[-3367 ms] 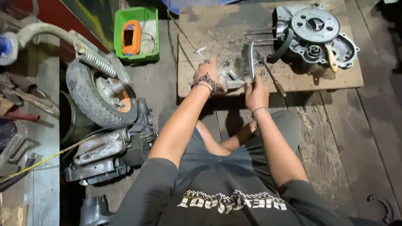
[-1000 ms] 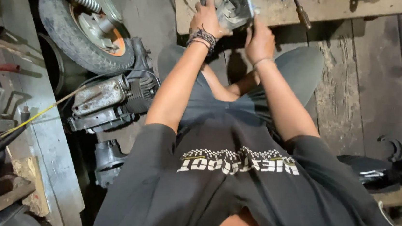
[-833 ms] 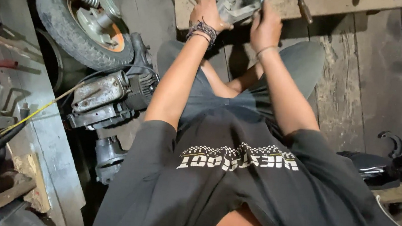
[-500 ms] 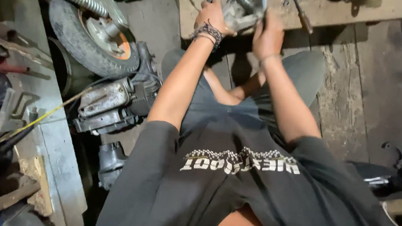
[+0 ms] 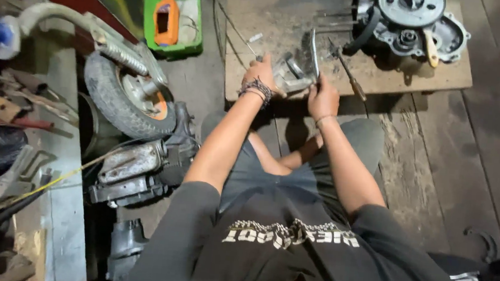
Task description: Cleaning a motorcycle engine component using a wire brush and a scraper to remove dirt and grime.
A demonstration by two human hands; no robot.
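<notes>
**Small metal part held at the board's edge, loose tools close by**

Taking the wooden board [image 5: 388, 80] as the landmark and going left to right: the wheel [image 5: 126, 96] and an engine block [image 5: 139, 170] lie on the floor well left of the board, close to the person's knee. At the board's near edge the left hand [image 5: 262, 75] closes its grip on the left side of a small metal part [image 5: 295, 72]. The right hand [image 5: 323, 97] grips the part's right side. A screwdriver [image 5: 346, 76] lies just right of that hand, and an engine case [image 5: 414, 22] sits at the board's far right. If either grip slackens, the part could drop off the edge onto the person's legs. An elbow swing might knock the screwdriver to the floor.
</notes>
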